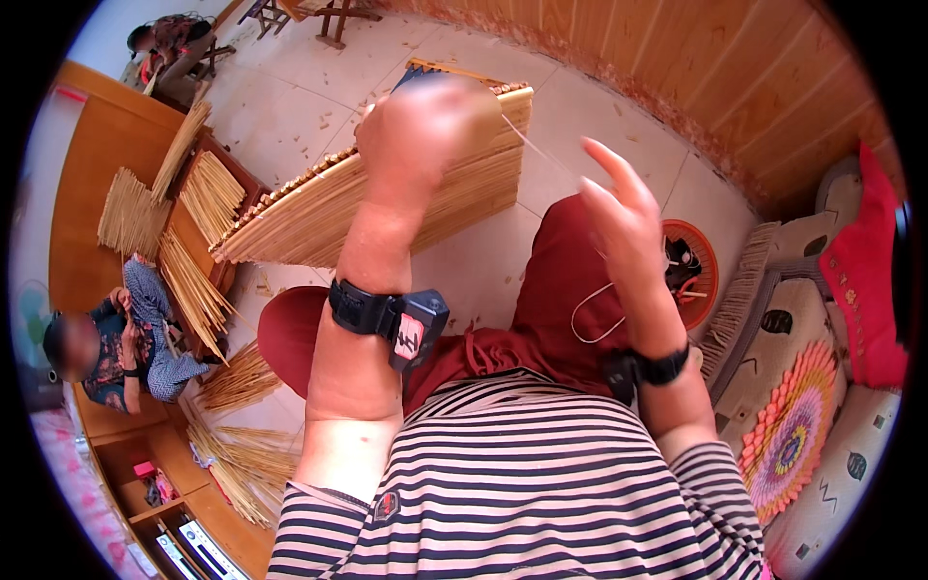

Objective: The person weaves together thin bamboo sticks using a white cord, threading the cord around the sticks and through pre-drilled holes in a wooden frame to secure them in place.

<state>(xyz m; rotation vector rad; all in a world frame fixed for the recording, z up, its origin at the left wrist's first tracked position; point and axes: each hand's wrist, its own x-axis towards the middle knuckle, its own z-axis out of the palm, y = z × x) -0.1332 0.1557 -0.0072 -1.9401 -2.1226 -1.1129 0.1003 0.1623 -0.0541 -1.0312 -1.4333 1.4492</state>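
Note:
A panel of straw-coloured stalks point(435, 193) stands in front of me, its bundled ends bound along the upper edge. Over that edge my left hand point(420, 130) is closed, its fingers partly hidden and smeared by motion. A white thread point(530, 142) stretches from beside it toward my right hand point(623, 208). Up and to the right of my knee, the right hand is raised, index finger extended and the other fingers bent in, with the thread running to it. Below it hangs a loop of the white thread point(577, 314) against my red trousers.
Bundles of loose stalks point(193, 280) lie on a low wooden table and the floor at left. A seated person point(145, 333) is beside them; another point(174, 53) sits far left. An orange basket point(710, 261) stands by my right leg, near a sofa point(773, 319).

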